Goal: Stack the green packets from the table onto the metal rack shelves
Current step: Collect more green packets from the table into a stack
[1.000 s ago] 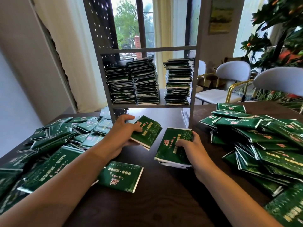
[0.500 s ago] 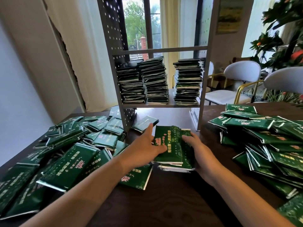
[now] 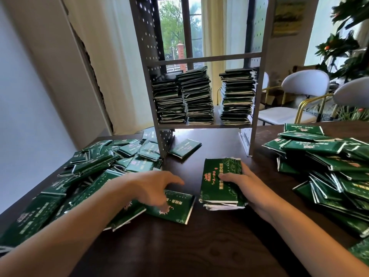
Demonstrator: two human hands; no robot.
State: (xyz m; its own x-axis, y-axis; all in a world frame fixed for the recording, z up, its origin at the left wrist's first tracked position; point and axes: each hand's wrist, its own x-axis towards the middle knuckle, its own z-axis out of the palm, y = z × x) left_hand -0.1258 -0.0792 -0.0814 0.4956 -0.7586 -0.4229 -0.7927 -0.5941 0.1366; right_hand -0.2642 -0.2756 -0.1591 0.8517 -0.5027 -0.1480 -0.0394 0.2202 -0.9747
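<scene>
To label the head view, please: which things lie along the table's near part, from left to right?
Left heap of packets → left hand → single packet → small stack → right hand → right heap of packets.

Daylight is admitted through the far window (image 3: 179, 31), and a bright glare is thrown on the counter (image 3: 199, 246). Edges are bent; slight softness is seen throughout.

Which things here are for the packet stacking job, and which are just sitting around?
For the job:
- small stack of flat green foil packets, gripped by the right hand
- single green packet under the left hand
- loose green packet heaps, left and right
- grey perforated metal rack holding dark packet stacks

Just sitting around:
- white padded chairs
- leafy green plant
- cream curtains
</scene>
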